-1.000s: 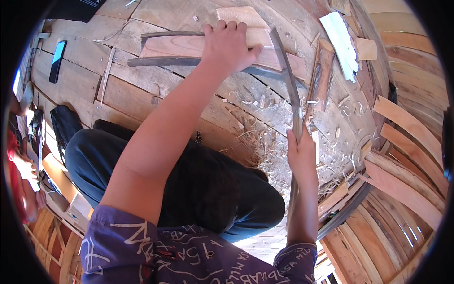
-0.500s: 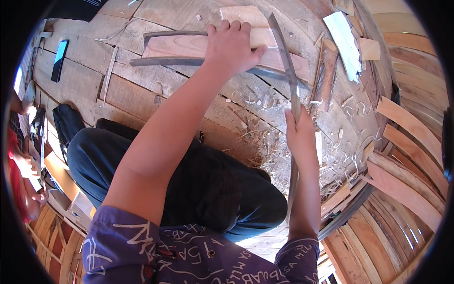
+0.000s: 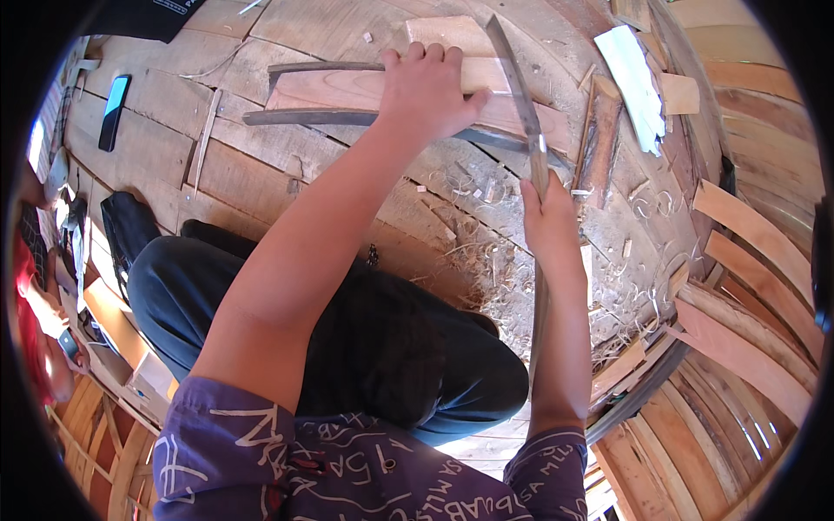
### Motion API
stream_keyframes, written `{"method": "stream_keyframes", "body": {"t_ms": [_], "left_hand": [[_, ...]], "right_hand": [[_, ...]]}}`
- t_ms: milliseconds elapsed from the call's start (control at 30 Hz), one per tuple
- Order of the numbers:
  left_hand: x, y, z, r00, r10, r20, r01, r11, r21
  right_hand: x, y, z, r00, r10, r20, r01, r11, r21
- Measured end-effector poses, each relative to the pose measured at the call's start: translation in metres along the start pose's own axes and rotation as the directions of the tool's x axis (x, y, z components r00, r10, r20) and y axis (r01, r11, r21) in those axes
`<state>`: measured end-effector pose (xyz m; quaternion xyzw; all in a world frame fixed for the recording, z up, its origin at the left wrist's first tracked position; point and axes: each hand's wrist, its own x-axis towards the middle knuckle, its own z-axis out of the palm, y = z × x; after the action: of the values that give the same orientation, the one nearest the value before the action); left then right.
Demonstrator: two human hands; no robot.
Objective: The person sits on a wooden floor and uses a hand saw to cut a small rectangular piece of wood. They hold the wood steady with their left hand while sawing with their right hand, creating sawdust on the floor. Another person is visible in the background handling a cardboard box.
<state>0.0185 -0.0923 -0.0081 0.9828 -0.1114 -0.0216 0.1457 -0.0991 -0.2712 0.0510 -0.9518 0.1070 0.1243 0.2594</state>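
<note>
A flat pale wooden board (image 3: 334, 90) lies on the plank floor in front of me, with a dark curved strip along its near side (image 3: 304, 116) and another along its far side. My left hand (image 3: 426, 91) grips the board from above, fingers curled over its far edge and thumb pointing right. In my right hand (image 3: 552, 213) is a long-handled knife (image 3: 517, 82), held around its wooden handle. The handle's rear part runs back along my right forearm. The blade crosses the board's right part, right of my left hand; whether it touches the wood I cannot tell.
Wood shavings (image 3: 512, 286) cover the floor near my right knee. A bark-covered wood piece (image 3: 601, 139) and a white sheet-like piece (image 3: 632, 87) lie to the right, near curved planks (image 3: 747, 352). A phone (image 3: 113, 113) lies left; another person's hand (image 3: 48, 313) shows at the left edge.
The knife has shifted slightly away from me and to the left across the board. My left hand keeps its place on the board. The whole view has moved a little.
</note>
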Motion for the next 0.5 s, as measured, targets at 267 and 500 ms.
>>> {"method": "stream_keyframes", "body": {"t_ms": [267,500], "left_hand": [[-0.002,-0.010,-0.002,0.999,0.027,-0.027,-0.027,1.000,0.006],[0.004,0.000,-0.002,1.000,0.020,0.002,-0.020,0.999,-0.024]], "right_hand": [[-0.075,0.006,-0.023,0.980,0.172,0.096,-0.176,0.983,0.045],[-0.005,0.007,0.006,0.999,0.041,0.020,-0.042,0.998,0.047]]}}
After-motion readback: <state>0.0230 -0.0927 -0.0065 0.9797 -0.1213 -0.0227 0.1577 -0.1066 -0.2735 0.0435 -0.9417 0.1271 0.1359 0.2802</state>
